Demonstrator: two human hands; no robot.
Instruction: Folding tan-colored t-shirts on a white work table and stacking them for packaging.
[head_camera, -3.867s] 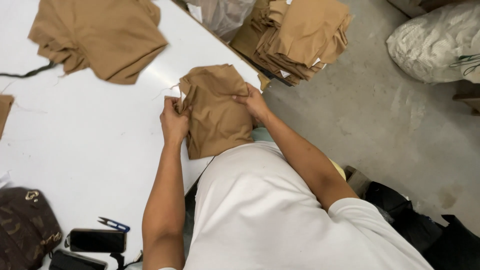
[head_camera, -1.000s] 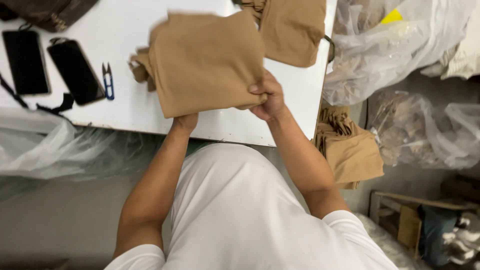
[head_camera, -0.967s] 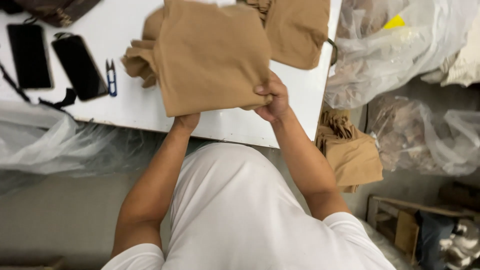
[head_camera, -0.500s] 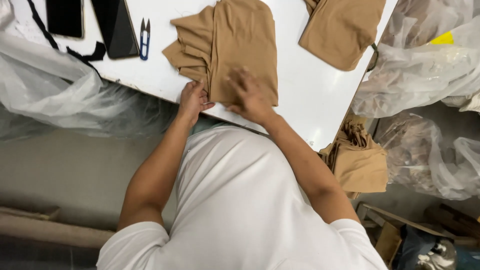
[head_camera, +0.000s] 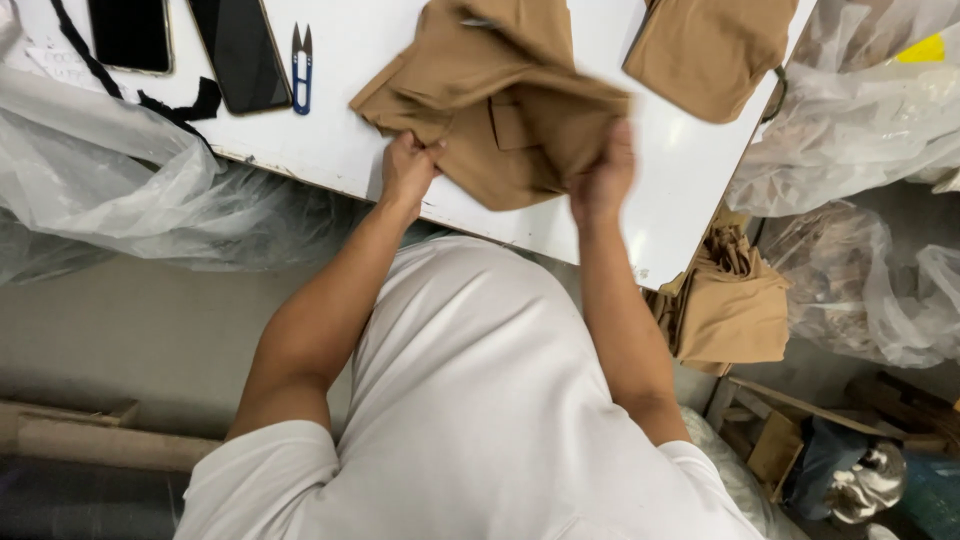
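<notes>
White worktop (head_camera: 360, 150), edge scuffed. On it: two dark phones (head_camera: 130, 35), side by side; blue thread snips (head_camera: 301, 68) just beside them; black strap (head_camera: 150, 95); crumpled tan garment (head_camera: 500, 100); second tan piece (head_camera: 710, 50) near the far corner.

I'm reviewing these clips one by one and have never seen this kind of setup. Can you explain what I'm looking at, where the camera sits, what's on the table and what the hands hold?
There is no machine here: a person in a white T-shirt works with bare hands. The single camera is worn on the person's head and looks down over the chest and arms. The left hand and right hand, which is blurred, both grip a folded tan fabric garment at the near edge of the white table. Also on the table lie a second tan fabric piece, small blue thread snips and two dark phones. Clear plastic bags hang at the left, and a stack of tan fabric pieces sits low at the right.
</notes>
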